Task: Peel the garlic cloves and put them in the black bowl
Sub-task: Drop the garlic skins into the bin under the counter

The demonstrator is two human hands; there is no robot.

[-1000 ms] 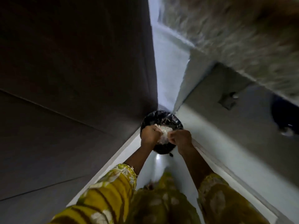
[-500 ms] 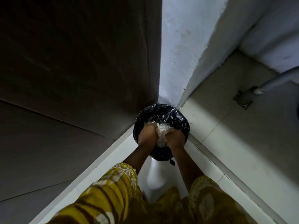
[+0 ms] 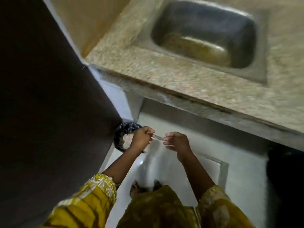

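reaching down and forward, left hand (image 3: 141,139) and right hand (image 3: 177,143) curled, each pinching an end of a clear film (image 3: 158,137), just right of the black-lined bin (image 3: 121,136).

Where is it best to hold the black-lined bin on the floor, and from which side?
Probably the rim of the bin, from above on the side facing the person: it sits upright in a corner, with the dark cabinet and wall closing the other sides.
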